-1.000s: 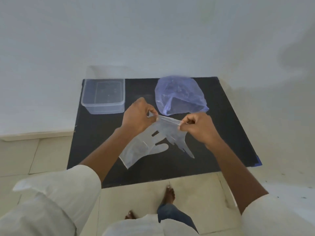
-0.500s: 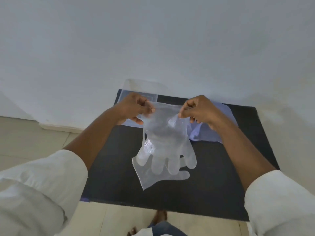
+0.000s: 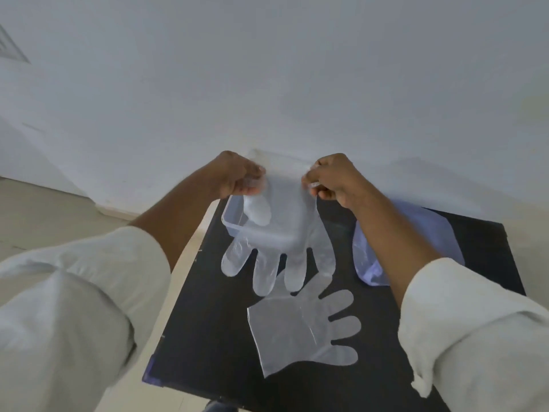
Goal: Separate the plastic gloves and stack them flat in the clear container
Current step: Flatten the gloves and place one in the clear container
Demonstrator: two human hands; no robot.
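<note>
Two clear plastic gloves are out, and they sit very differently. The held glove hangs between both hands, cuff at the top and its fingers pointing straight down toward the person, so its long axis runs vertically from the pinch points to the fingertips. Its thumb sticks out on the left side, up near the cuff. The left hand has thumb and fingers clamped together on the left corner of the cuff, and the right hand is pinched shut on the right corner, pulling the cuff edge out flat between them.

The glove dangles right in front of the clear container, which sits at the far left corner of the black mat. I can only see the container's left wall and rim through and beside the plastic, so I can't tell what, if anything, is inside.

The flat glove lies spread on the mat nearer the person, cuff toward the left and fingers fanned out to the right, so its long axis goes roughly left to right. The hanging glove's fingertips end just above it.

Off to the right, partly behind the right forearm, is a bluish plastic bag on the mat. No brand, label or writing is readable on anything. White rolled sleeves cover both arms.
</note>
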